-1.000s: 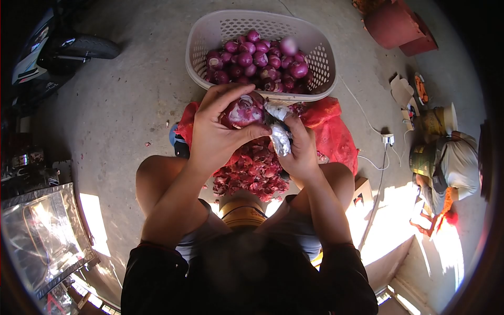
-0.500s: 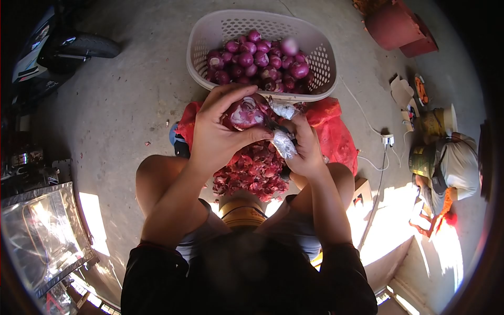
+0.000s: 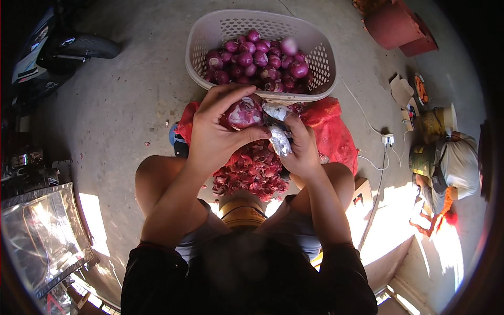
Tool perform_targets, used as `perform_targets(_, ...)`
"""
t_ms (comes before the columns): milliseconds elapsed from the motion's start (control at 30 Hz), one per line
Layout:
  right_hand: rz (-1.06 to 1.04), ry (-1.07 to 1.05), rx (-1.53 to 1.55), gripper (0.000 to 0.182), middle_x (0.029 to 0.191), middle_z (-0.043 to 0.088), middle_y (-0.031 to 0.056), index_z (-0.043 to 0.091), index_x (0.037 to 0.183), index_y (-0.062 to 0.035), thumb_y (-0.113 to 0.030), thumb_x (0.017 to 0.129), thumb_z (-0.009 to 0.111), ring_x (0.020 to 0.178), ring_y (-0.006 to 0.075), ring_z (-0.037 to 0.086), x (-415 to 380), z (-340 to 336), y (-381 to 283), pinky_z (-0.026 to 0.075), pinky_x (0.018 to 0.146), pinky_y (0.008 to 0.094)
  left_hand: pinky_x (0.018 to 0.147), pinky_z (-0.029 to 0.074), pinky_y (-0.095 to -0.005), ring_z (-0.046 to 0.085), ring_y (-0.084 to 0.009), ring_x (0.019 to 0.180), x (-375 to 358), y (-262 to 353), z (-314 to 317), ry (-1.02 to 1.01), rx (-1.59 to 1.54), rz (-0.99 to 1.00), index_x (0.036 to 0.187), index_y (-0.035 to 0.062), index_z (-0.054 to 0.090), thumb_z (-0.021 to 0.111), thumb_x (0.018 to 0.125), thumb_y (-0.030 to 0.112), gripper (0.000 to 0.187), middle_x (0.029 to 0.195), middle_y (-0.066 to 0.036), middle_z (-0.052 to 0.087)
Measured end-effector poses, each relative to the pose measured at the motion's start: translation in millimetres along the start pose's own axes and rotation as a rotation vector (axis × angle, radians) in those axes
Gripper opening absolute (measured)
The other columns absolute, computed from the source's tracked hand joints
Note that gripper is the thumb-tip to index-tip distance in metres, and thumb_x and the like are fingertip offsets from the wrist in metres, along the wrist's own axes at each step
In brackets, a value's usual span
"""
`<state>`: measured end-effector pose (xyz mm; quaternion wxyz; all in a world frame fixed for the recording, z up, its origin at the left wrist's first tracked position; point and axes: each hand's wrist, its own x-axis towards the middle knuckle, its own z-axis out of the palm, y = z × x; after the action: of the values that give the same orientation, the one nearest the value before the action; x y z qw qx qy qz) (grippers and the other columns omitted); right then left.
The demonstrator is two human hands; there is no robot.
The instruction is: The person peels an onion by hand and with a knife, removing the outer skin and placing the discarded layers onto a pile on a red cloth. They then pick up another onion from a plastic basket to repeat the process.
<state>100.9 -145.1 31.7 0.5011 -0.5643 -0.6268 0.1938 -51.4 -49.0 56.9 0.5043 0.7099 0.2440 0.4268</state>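
Observation:
My left hand (image 3: 215, 123) is wrapped round a red onion (image 3: 244, 113) with patches of torn, pale skin. Against the onion's right side, my right hand (image 3: 300, 144) holds a tool wrapped in silvery foil or tape (image 3: 280, 140); its working end is hidden between the hands. Below both hands lies a heap of red onion skins (image 3: 252, 173). Just beyond the hands stands a pale perforated basket (image 3: 328, 84) with several purple onions (image 3: 261, 58) in it. Red mesh sacking (image 3: 333, 134) spreads on both sides of the skins.
A yellow bucket (image 3: 241, 214) stands between my knees. To the right, a cable with a plug (image 3: 387, 139) runs over the floor, near containers and a bag (image 3: 458, 165). A motorbike wheel (image 3: 92, 46) is at upper left, red tubs (image 3: 394, 26) at upper right.
My right hand and the silvery tool have shifted slightly left, closer to the onion. My left hand and the onion have moved only a little to the left.

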Motion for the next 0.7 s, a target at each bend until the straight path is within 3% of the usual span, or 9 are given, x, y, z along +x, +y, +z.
perform_targets(167, -0.038, 0.007, 0.011, 0.048, 0.098, 0.062, 0.0169, 0.047, 0.115, -0.0044, -0.007, 0.071, 0.067, 0.083, 0.033, 0.063, -5, 1, 11, 0.05, 0.069, 0.0362, 0.084, 0.044, -0.0297, 0.054, -0.019, 0.096, 1, 3, -2, -0.028, -0.005, -0.015, 0.111, 0.005, 0.059, 0.084, 0.052, 0.013, 0.065, 0.107, -0.008, 0.054)
perform_targets(267, 0.057, -0.064, 0.033, 0.048, 0.098, 0.062, 0.0171, 0.047, 0.115, -0.005, -0.007, 0.071, 0.067, 0.083, 0.0332, 0.063, -6, -3, 9, 0.05, 0.068, 0.0378, 0.083, 0.044, -0.0302, 0.055, -0.0198, 0.096, 0, 2, -4, -0.046, 0.021, 0.0, 0.11, 0.0054, 0.059, 0.084, 0.051, 0.014, 0.065, 0.106, -0.009, 0.054)
perform_targets(467, -0.01, -0.044, -0.113, 0.046, 0.098, 0.062, 0.0169, 0.049, 0.114, -0.0051, -0.006, 0.071, 0.066, 0.081, 0.0337, 0.063, 0, -4, 0, 0.05, 0.066, 0.0375, 0.082, 0.045, -0.0309, 0.055, -0.0204, 0.095, 0, 1, -3, -0.027, 0.06, 0.007, 0.11, 0.0056, 0.06, 0.084, 0.051, 0.017, 0.065, 0.105, -0.009, 0.055)
perform_targets(567, -0.003, -0.001, 0.017, 0.041, 0.103, 0.061, 0.0163, 0.05, 0.115, -0.0042, -0.002, 0.076, 0.062, 0.086, 0.0287, 0.063, -2, 1, -1, 0.049, 0.071, 0.0346, 0.082, 0.045, -0.0308, 0.055, -0.0203, 0.095, 1, 1, -3, -0.025, 0.064, 0.022, 0.11, 0.0057, 0.06, 0.084, 0.051, 0.018, 0.064, 0.105, -0.009, 0.055)
perform_targets(700, 0.174, 0.1, 0.39, 0.035, 0.106, 0.059, 0.0104, 0.049, 0.117, -0.0041, 0.002, 0.083, 0.053, 0.088, 0.0191, 0.06, -7, 16, -4, 0.047, 0.075, 0.0295, 0.082, 0.045, -0.0306, 0.055, -0.0201, 0.096, 1, 1, -3, -0.017, 0.052, 0.055, 0.11, 0.0059, 0.06, 0.084, 0.052, 0.017, 0.064, 0.105, -0.009, 0.054)
